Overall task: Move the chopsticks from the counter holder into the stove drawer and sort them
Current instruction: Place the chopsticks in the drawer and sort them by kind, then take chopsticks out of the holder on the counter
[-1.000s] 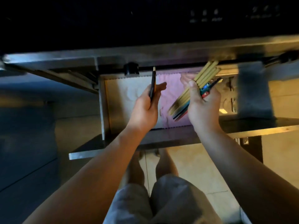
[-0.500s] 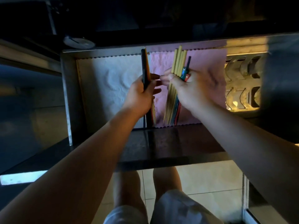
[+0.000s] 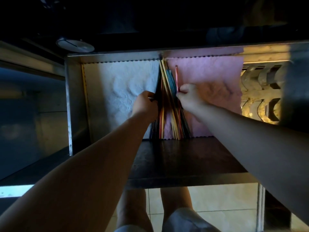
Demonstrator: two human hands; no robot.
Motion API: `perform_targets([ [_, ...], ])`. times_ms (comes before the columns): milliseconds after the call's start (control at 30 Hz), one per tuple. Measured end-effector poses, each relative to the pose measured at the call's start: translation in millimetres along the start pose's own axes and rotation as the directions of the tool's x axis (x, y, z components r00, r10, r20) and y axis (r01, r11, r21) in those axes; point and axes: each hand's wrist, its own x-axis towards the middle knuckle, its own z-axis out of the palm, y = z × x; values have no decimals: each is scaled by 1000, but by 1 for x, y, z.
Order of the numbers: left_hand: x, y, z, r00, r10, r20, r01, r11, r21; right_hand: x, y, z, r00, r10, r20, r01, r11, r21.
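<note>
Lining steel drawer (image 3: 69,106): white mat (image 3: 117,84), pink mat (image 3: 209,77); tiled floor (image 3: 217,201) below

Chopsticks (image 3: 168,84) in drawer (image 3: 75,106) (dimly lit)

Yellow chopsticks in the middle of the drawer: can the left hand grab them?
Probably yes. The yellow chopsticks lie right beside the left hand with nothing between, though that hand grips the dark chopsticks.

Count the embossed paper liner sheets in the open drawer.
2: a white embossed paper sheet covers the metal drawer's left half; a pink embossed paper sheet covers the right half. The mixed-colour chopsticks hide their seam, so another could lie beneath.
</note>
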Motion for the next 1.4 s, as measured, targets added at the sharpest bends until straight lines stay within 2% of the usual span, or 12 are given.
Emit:
perform_targets([
  [100, -9, -2, 0, 998, 26, -54, -25, 1000, 12, -8, 14, -2, 999, 8, -46, -8, 1000, 2],
  [167, -18, -3, -2, 996, 45, -73, -41, 997, 59, -17, 17, -5, 1000, 3, -26, -2, 1000, 26],
  [267, -33, -4, -7, 999, -33, 7, 31, 988, 149, -42, 14, -16, 1000, -16, 18, 15, 999, 38],
  [333, -48, -3, -15, 997, -71, 41, 61, 978, 198, -62, 10, -27, 998, -53, 36, 54, 998, -29],
  [467, -95, 11, -35, 1000, -23, 6, 20, 947, 321, -109, -9, -56, 987, -123, 102, 142, 965, -218],
  [633, -165, 31, -64, 993, 96, -64, -53, 871, 488, -171, -43, -90, 965, -218, 145, 261, 831, -492],
  [800, -231, 36, -97, 968, 213, -130, -105, 820, 563, -230, -72, -117, 920, -345, 187, 387, 720, -577],
  [1033, -315, 26, -135, 912, 287, -294, -111, 861, 496, -299, -108, -131, 791, -558, 248, 556, 489, -672],
  [1233, -357, 2, -187, 860, 301, -413, -126, 908, 399, -356, -144, -110, 608, -729, 314, 684, 281, -673],
  [1400, -399, -41, -232, 771, 322, -549, -131, 924, 358, -409, -168, -65, 475, -804, 358, 748, 155, -645],
])
